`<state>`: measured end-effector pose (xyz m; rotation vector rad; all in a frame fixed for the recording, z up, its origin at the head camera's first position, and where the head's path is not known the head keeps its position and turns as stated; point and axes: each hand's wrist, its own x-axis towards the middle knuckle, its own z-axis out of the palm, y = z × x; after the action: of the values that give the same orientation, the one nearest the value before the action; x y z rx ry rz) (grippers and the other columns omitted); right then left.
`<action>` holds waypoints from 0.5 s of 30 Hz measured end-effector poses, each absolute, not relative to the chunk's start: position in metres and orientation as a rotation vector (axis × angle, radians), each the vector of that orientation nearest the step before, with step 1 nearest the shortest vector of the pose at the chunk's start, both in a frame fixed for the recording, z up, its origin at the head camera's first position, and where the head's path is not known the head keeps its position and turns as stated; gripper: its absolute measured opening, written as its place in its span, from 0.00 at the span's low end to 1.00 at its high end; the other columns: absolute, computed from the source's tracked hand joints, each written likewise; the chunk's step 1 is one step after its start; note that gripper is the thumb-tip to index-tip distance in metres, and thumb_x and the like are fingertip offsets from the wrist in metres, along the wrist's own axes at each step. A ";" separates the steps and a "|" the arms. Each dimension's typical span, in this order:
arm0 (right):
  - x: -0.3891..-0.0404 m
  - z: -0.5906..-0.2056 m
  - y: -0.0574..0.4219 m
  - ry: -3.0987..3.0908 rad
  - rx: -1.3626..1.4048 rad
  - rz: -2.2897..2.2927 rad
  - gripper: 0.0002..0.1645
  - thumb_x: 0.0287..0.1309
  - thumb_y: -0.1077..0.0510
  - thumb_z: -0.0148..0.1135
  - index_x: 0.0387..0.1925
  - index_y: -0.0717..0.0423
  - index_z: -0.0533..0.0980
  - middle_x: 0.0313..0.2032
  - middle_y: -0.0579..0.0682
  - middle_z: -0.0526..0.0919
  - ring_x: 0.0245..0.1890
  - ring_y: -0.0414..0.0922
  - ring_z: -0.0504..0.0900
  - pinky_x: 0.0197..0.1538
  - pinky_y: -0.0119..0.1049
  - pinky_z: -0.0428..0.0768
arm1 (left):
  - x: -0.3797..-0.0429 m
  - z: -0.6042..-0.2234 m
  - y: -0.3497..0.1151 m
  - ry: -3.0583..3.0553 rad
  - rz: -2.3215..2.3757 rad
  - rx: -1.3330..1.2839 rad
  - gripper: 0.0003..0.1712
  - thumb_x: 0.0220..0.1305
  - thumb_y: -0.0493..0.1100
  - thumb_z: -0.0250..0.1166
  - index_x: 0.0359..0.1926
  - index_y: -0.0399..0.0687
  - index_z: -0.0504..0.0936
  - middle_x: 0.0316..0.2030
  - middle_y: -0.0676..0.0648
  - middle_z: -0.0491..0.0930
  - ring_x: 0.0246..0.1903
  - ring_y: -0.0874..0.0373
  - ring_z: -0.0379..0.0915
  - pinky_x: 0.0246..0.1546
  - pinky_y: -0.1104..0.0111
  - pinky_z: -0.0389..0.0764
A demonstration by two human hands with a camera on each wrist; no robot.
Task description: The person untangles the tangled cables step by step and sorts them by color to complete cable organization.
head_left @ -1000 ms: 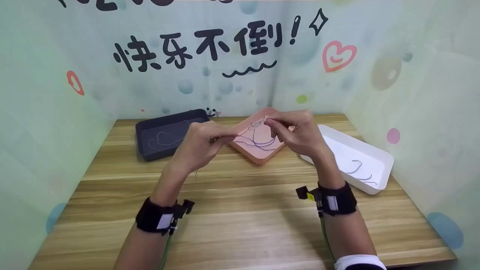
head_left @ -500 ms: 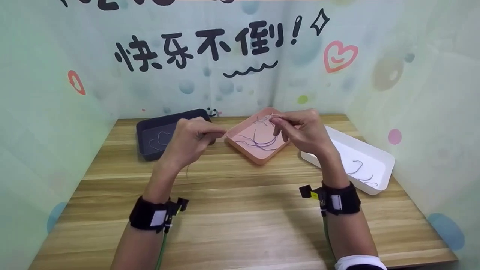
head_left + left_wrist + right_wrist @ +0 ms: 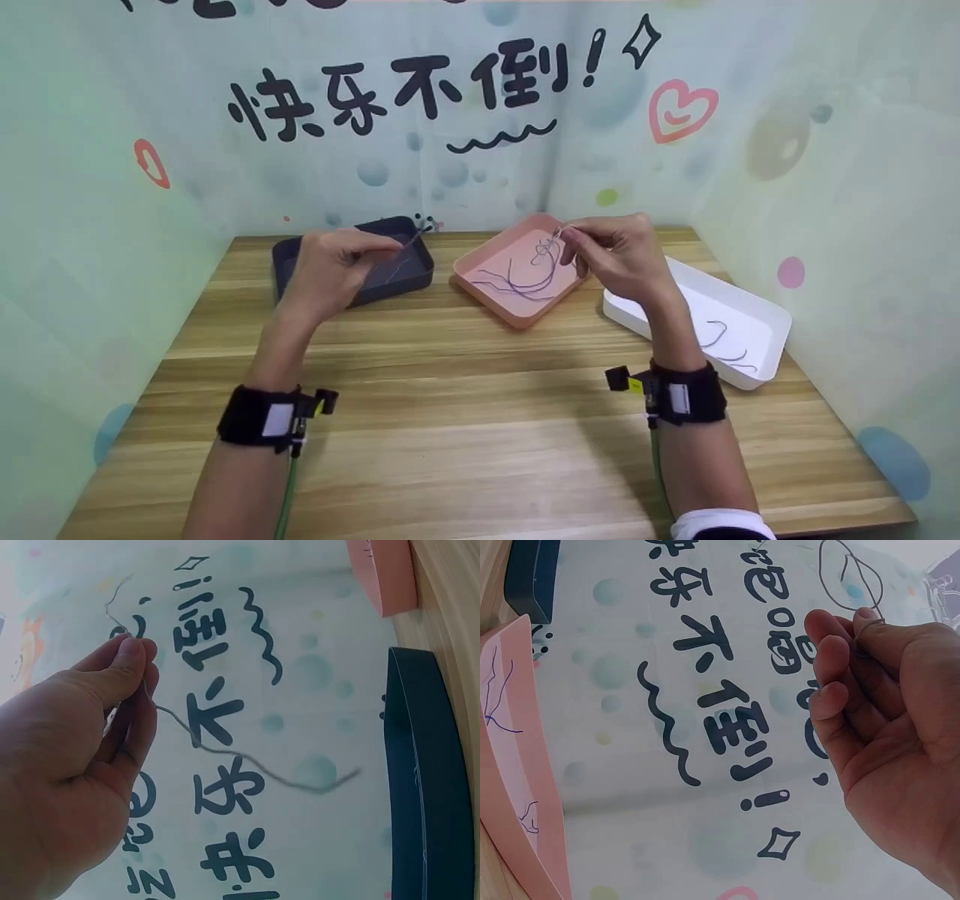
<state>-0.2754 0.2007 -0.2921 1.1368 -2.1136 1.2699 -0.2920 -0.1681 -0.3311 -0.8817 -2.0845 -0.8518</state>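
Observation:
My left hand [image 3: 330, 274], in the head view, hovers over the dark tray [image 3: 390, 292]. Its thumb and fingertips pinch a grey thread [image 3: 225, 752], whose long wavy end trails away in the left wrist view while a shorter end sticks out past the fingertips. Over the pink tray [image 3: 517, 322] my right hand [image 3: 622, 255] pinches a looped tangle of pale thread [image 3: 543, 249] between thumb and index finger. The right wrist view shows one loop standing up from the fingertips. Several purple threads [image 3: 517, 292] lie curved inside the pink tray.
At the right stands a white tray [image 3: 637, 319] with several short dark threads [image 3: 718, 332] in it. All three trays sit toward the back of the wooden table [image 3: 480, 435]. A printed cloth backdrop [image 3: 315, 180] encloses the back and sides.
The hands have moved apart: the left has gone left from the pink tray to the dark tray with a grey thread. The right has shifted slightly right, still holding the tangle.

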 end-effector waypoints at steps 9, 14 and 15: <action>-0.280 -0.298 0.203 -2.135 1.092 1.301 0.08 0.58 0.64 0.56 0.33 0.55 0.82 0.20 0.54 0.80 0.13 0.49 0.74 0.16 0.37 0.74 | -0.337 -0.321 -0.193 -2.197 -0.681 -0.756 0.09 0.50 0.39 0.68 0.32 0.59 0.86 0.32 0.57 0.82 0.31 0.67 0.77 0.33 0.71 0.76; -0.282 -0.299 0.202 -2.145 1.093 1.303 0.08 0.58 0.64 0.56 0.31 0.55 0.82 0.20 0.54 0.80 0.13 0.47 0.74 0.16 0.39 0.74 | -0.365 -0.327 -0.198 -2.325 -0.606 -0.703 0.09 0.51 0.37 0.67 0.33 0.55 0.86 0.32 0.54 0.82 0.33 0.62 0.78 0.36 0.68 0.76; -0.283 -0.298 0.201 -2.146 1.097 1.304 0.08 0.58 0.64 0.56 0.31 0.55 0.81 0.20 0.54 0.80 0.13 0.47 0.74 0.16 0.40 0.74 | -0.370 -0.330 -0.199 -2.351 -0.591 -0.688 0.09 0.51 0.36 0.66 0.33 0.55 0.86 0.32 0.53 0.82 0.33 0.62 0.78 0.36 0.67 0.76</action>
<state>-0.2825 0.2009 -0.2985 1.0971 -2.1465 1.3037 -0.3698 -0.1994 -0.3302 -0.6880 -2.3514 -0.5906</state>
